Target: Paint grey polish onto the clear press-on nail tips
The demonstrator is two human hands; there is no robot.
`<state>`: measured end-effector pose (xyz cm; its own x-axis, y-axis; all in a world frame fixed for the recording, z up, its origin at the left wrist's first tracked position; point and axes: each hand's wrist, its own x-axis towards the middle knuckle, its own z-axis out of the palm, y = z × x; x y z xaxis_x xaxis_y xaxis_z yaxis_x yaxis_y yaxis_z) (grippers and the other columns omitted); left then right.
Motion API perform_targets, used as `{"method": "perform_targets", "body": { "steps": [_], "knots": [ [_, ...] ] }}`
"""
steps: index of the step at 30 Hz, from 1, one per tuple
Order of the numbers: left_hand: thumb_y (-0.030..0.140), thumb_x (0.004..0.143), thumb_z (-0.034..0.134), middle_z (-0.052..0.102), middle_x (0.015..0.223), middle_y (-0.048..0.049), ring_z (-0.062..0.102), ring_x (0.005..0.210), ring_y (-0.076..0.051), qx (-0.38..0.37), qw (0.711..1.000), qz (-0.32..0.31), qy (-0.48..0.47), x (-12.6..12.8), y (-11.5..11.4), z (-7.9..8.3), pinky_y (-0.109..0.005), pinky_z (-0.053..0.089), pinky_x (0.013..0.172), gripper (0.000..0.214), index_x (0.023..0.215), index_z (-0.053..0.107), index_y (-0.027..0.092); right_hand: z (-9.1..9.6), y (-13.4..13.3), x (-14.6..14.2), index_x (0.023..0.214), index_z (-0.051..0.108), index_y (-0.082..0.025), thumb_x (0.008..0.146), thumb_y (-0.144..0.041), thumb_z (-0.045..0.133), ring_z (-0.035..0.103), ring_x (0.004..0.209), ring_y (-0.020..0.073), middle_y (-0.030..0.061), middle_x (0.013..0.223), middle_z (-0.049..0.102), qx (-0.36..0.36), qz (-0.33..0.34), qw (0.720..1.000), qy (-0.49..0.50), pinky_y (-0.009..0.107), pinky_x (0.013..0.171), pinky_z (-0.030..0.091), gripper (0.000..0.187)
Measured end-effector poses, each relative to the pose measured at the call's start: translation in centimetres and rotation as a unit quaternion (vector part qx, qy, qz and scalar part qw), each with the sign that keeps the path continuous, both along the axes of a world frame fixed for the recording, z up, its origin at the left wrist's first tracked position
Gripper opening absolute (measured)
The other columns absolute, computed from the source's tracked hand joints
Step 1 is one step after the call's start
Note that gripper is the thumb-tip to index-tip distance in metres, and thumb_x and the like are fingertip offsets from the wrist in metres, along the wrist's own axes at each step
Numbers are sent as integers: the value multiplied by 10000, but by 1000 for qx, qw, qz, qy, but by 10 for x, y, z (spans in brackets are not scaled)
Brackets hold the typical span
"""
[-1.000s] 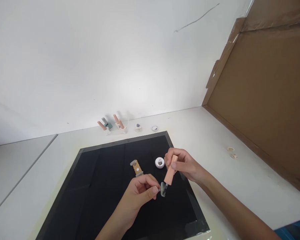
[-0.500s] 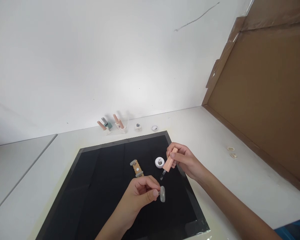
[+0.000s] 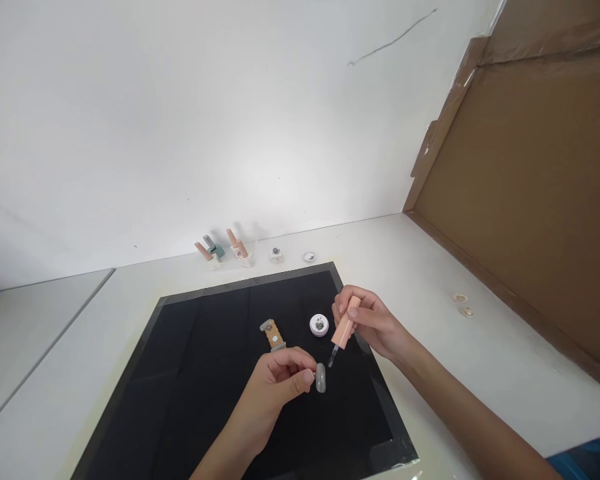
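Observation:
Between thumb and fingers, my left hand [image 3: 285, 383] pinches a small stem behind a grey glossy false nail [image 3: 321, 378], held upright above the black mat [image 3: 205, 373]. My right hand [image 3: 367, 319] grips a nail polish brush [image 3: 347, 323] by its peach cap. Its bristle tip points down, just right of the false nail and apart from it. Beyond my left hand lies a tan nail stand [image 3: 274, 333] with grey nails at its ends, partly hidden by the hand. A small round white pot [image 3: 319, 325] with something grey in it sits left of the brush.
Several nail polish bottles [image 3: 243, 255] stand at the back by the white wall. A small clear jar [image 3: 277, 255] and a round lid [image 3: 309, 257] are beside them. Two small round pieces [image 3: 464, 310] lie on the right. A cardboard panel [image 3: 535, 173] borders the right side.
My left hand has lifted the false nail slightly up and left. The brush has shifted a little right and down, with its cap more upright.

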<state>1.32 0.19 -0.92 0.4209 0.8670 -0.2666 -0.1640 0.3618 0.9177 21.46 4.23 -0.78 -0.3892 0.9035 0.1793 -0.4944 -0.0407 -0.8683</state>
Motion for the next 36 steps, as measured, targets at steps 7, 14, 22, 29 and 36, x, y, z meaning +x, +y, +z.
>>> {"method": "perform_targets", "body": {
  "steps": [7,14,22,29,36],
  "knots": [
    [263,616,796,629,703,-10,505,612,-98,-34,998,48,-22,0,0,-3,-216,384,577,238,829,722,187,1,1,0,745,577,-157,795,-293,657,451,510,90,-20,584,519,-2,1,1000,-1,214,490,352,165],
    [198,655,772,620,745,-6,520,619,-83,-59,995,57,-60,-1,0,-2,-210,409,601,200,841,705,174,-1,1,0,747,577,-159,793,-288,652,463,499,92,-18,585,529,-16,-12,1000,3,220,490,363,156],
    [155,636,782,622,704,1,556,657,-97,-80,991,60,-91,-1,1,-2,-208,429,627,187,791,680,175,1,2,1,733,593,-159,783,-266,659,452,497,79,-33,561,491,-35,-47,998,37,194,483,354,136],
    [153,634,781,628,725,1,576,676,-101,-94,989,73,-92,0,1,0,-212,448,644,182,778,672,174,1,4,0,735,601,-158,792,-248,643,439,488,80,-32,558,480,-42,-57,996,47,201,480,357,114],
    [146,594,804,628,701,7,573,685,-101,-103,987,83,-94,0,1,2,-210,448,673,210,746,661,170,1,3,0,718,593,-162,780,-252,650,415,477,87,-36,546,462,-50,-65,996,39,213,467,350,124]
  ]
}}
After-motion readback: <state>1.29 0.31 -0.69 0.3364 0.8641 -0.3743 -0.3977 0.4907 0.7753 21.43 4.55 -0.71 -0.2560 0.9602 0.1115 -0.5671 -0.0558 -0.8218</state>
